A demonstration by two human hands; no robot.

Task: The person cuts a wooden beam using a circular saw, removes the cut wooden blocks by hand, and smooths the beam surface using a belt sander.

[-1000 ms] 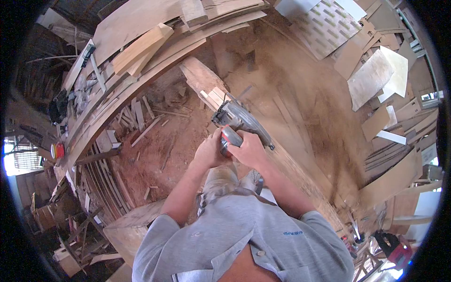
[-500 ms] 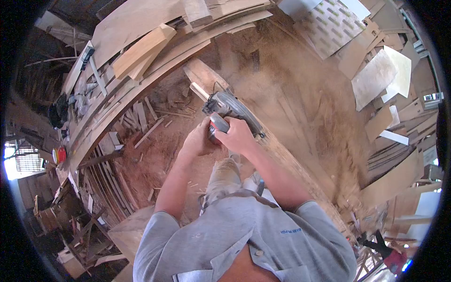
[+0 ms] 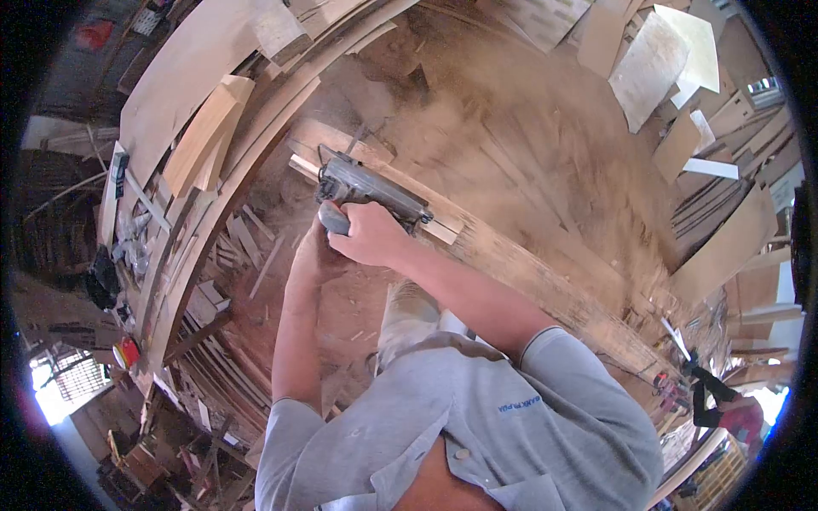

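Note:
A circular saw (image 3: pixel 371 189) with a grey body rests over light strips of wood on a long beam (image 3: pixel 520 260). My right hand (image 3: pixel 372 236) is closed round its rear handle. Beside it, my left hand (image 3: pixel 319 243) is closed on the saw's left side, its fingers partly hidden by the tool and my right hand. One pale strip (image 3: pixel 304 165) sticks out past the saw's front, and another piece (image 3: pixel 445 228) shows behind its back end. The saw's blade is hidden.
Curved boards and a light wood block (image 3: pixel 203 140) lie at the left. Sawdust and offcuts cover the ground (image 3: pixel 545 145). Sheets and panels (image 3: pixel 652 72) are stacked at the right. Another person (image 3: pixel 743 419) in red bends at the lower right.
The saw has moved left with both my hands on it and now lies more sideways in view. The view has turned, and a light wood piece now shows behind the saw.

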